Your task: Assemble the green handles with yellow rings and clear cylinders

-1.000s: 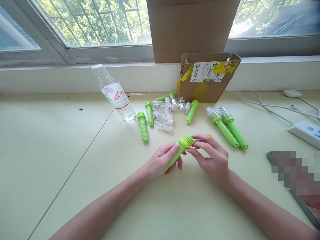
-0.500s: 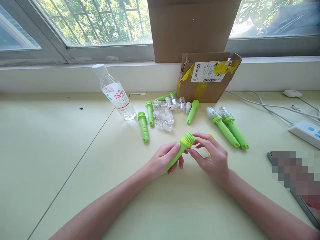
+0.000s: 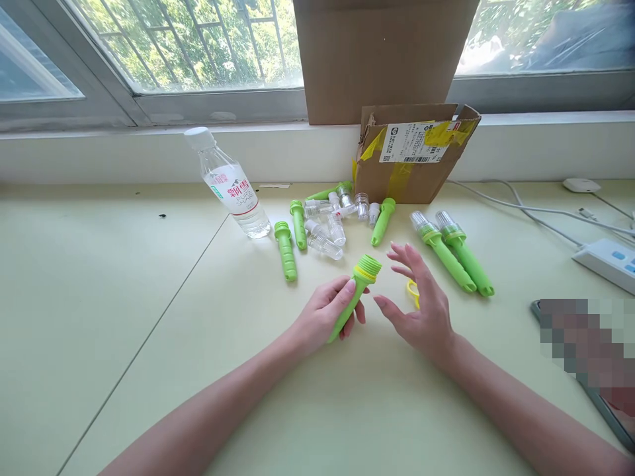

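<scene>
In my left hand [image 3: 330, 305] is a green plastic handle [image 3: 358, 291], tilted up to the right. A yellow ring [image 3: 366, 274] sits around it just below its threaded end. My right hand [image 3: 421, 307] is spread beside the handle, apart from it and holding nothing. Partly hidden behind that hand, a loose yellow ring [image 3: 413, 293] lies on the table. Further back are more green handles [image 3: 286, 254] and several clear plastic caps [image 3: 325, 244]. Two green handles with clear tops fitted [image 3: 454, 258] lie side by side to the right.
A water bottle [image 3: 235, 188] stands at the back left. An opened cardboard box [image 3: 407, 175] is against the wall below the window. On the right are white cables [image 3: 526, 210], a power strip [image 3: 608, 261] and a phone [image 3: 585, 370] with a blurred screen.
My right hand has come away from the handle's threaded end and its fingers have spread. The left hand has tipped the handle slightly more upright. The loose yellow ring shows more.
</scene>
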Available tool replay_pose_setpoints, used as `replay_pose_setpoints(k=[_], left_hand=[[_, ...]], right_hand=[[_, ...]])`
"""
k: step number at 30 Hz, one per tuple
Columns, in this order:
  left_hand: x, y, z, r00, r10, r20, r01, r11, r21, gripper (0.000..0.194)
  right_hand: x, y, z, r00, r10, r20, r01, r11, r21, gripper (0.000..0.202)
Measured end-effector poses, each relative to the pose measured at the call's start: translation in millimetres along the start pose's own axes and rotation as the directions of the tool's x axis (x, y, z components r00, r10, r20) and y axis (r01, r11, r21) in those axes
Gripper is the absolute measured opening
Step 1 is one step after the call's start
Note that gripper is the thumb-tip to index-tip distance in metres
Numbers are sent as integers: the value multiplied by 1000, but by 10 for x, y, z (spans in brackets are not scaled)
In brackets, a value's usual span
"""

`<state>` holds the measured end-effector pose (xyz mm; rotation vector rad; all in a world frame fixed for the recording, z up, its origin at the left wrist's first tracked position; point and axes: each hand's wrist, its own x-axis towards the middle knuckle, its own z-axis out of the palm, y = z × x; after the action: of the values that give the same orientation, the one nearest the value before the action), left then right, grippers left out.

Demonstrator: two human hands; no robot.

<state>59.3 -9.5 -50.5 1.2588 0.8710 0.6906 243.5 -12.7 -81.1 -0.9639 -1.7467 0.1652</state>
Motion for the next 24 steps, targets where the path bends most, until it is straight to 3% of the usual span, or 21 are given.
replay_pose_setpoints(k=[24], left_hand=[[1,-27,23,996,13,-93,-16,999,-38,34]], right_hand=[[14,25,14,995,66,74,-69,997,32,76]])
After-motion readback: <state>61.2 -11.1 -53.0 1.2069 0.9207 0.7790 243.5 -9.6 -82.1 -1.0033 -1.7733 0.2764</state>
